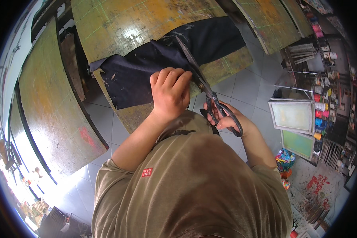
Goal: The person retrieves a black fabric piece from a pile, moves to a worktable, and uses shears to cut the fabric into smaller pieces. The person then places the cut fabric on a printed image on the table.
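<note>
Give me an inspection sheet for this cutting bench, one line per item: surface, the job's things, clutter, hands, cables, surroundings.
Surface: narrow worn yellow board, stained, with faint grid lines.
Job's things: dark cloth lies across the board; long scissors have blades open over it.
Clutter: loose threads and scraps on the cloth; nothing else on this board.
Hands: left hand presses the cloth flat near the board's edge; right hand grips the scissor handles.
Cables: nothing seen.
Surroundings: more yellow boards on both sides, grey tiled floor, framed screens and a shelf of paint bottles at right.
</note>
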`<state>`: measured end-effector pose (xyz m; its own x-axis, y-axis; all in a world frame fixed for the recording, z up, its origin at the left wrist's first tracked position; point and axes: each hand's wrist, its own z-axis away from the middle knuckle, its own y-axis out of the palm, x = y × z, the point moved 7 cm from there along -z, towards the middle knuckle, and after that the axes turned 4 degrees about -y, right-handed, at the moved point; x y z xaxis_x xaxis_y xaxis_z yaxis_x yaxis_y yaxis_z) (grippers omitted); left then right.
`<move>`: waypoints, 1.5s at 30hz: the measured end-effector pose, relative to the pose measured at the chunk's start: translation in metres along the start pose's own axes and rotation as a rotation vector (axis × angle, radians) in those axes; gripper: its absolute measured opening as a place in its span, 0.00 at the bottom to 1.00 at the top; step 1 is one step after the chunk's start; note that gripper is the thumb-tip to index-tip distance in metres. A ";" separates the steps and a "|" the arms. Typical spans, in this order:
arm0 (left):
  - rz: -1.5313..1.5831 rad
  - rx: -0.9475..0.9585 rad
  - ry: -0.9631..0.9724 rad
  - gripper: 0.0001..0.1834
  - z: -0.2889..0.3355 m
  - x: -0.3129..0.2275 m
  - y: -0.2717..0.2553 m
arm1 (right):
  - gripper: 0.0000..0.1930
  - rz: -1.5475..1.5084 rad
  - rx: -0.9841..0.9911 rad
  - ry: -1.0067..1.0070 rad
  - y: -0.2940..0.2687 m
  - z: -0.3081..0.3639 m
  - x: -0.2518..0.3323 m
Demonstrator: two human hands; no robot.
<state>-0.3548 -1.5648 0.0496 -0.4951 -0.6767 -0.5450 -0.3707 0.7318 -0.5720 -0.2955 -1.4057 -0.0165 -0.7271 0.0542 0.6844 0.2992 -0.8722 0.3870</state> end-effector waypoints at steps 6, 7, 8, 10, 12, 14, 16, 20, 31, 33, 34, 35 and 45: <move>0.005 0.005 -0.004 0.14 0.000 0.000 0.000 | 0.27 0.034 0.010 0.017 0.002 -0.002 0.000; 0.005 0.008 -0.005 0.14 0.000 0.000 0.001 | 0.27 0.044 0.014 0.016 0.002 -0.003 0.000; 0.005 0.010 -0.006 0.14 0.001 0.000 0.001 | 0.27 0.064 0.025 0.018 0.001 -0.003 0.000; 0.002 0.019 -0.008 0.14 0.001 0.000 0.001 | 0.27 0.102 0.045 0.023 -0.001 -0.003 -0.001; -0.005 0.033 -0.007 0.14 0.000 -0.001 0.001 | 0.27 0.086 0.022 0.003 0.002 -0.002 0.003; -0.004 0.038 -0.004 0.15 -0.001 -0.001 0.001 | 0.27 0.079 0.013 -0.015 0.004 -0.004 0.005; -0.005 0.038 -0.006 0.15 0.000 -0.001 0.001 | 0.27 0.082 0.017 -0.030 0.005 -0.007 0.004; -0.015 0.032 -0.015 0.15 0.001 0.000 0.000 | 0.28 0.078 0.051 0.006 0.008 -0.008 0.000; -0.046 0.059 -0.005 0.19 0.003 0.001 0.003 | 0.29 0.067 0.079 -0.017 0.000 -0.016 -0.006; -0.057 0.057 -0.033 0.18 0.001 0.000 0.000 | 0.29 0.094 0.087 0.023 0.003 -0.014 -0.004; -0.055 0.053 -0.033 0.18 0.001 0.000 0.000 | 0.30 0.108 0.091 0.043 0.005 -0.012 -0.004; -0.053 0.050 -0.035 0.18 0.001 0.000 0.000 | 0.30 0.119 0.085 0.044 0.006 -0.010 -0.002; 0.023 0.010 -0.034 0.17 0.001 0.002 0.000 | 0.32 0.090 0.109 0.034 -0.011 0.005 -0.016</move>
<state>-0.3548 -1.5666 0.0478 -0.4764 -0.6621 -0.5785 -0.3517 0.7465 -0.5648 -0.2846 -1.3943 -0.0285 -0.7144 -0.0399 0.6986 0.4280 -0.8148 0.3911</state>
